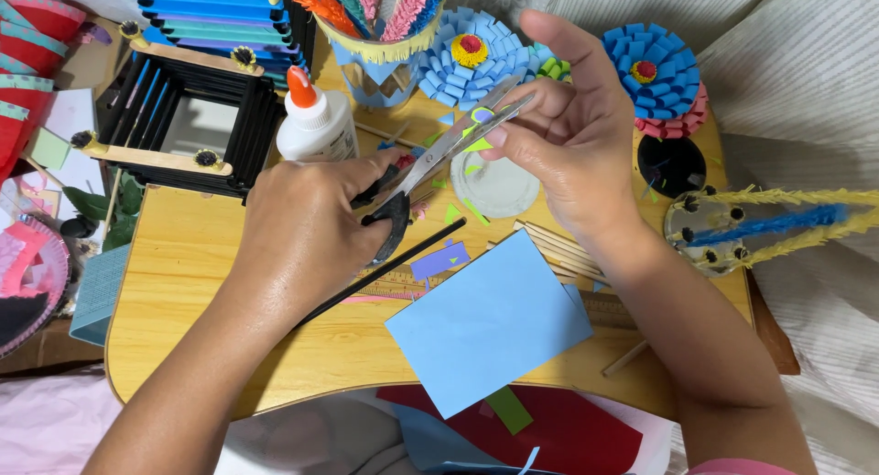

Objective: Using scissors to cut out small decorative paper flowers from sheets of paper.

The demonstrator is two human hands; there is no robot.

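Observation:
My left hand grips the black handles of a pair of scissors, whose silver blades point up and right. My right hand pinches a small green paper piece at the blade tips, above the wooden table. A blue paper sheet lies below my hands at the table's front edge. A thin black stick runs under my left hand.
A white glue bottle with an orange cap stands behind my left hand. A black stick frame, blue paper flowers, a white round lid, wooden sticks and paper scraps crowd the table. Red paper lies below.

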